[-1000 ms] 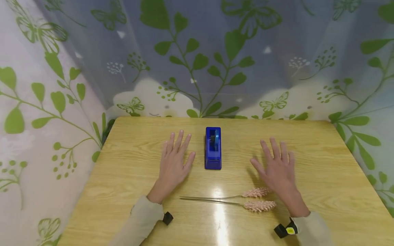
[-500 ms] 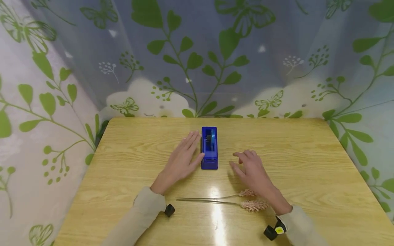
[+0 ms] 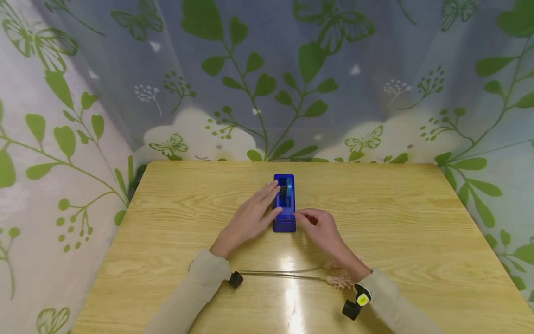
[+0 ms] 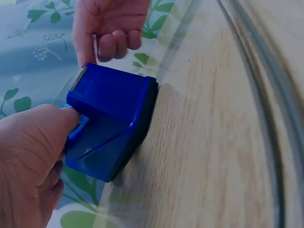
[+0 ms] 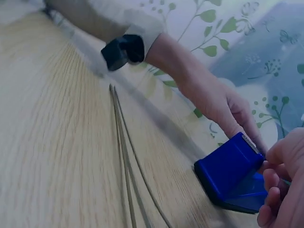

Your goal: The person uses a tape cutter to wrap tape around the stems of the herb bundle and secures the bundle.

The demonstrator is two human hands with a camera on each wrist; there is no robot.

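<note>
A blue tape dispenser (image 3: 284, 226) stands on the wooden table, its toothed cutter (image 4: 78, 78) towards the person. My left hand (image 3: 248, 218) rests against its left side with fingers extended, their tips over the top edge and the thumb nearer the cutter. At the cutter's right end, my right hand (image 3: 321, 228) pinches with thumb and forefinger at the tape's end, the other fingers curled; the tape itself barely shows there. The roll of tape (image 3: 289, 188) sits inside the dispenser, partly behind the left fingertips.
Two long-stemmed pink flower sprays (image 3: 340, 279) lie across the table in front of the dispenser, their heads partly under the right forearm. A leaf-patterned curtain (image 3: 267, 93) hangs behind the table (image 3: 167, 208) and along its sides.
My left hand has moved right from the bare table onto the dispenser. My right hand has come left from wide-spread fingers to a pinch at the cutter.
</note>
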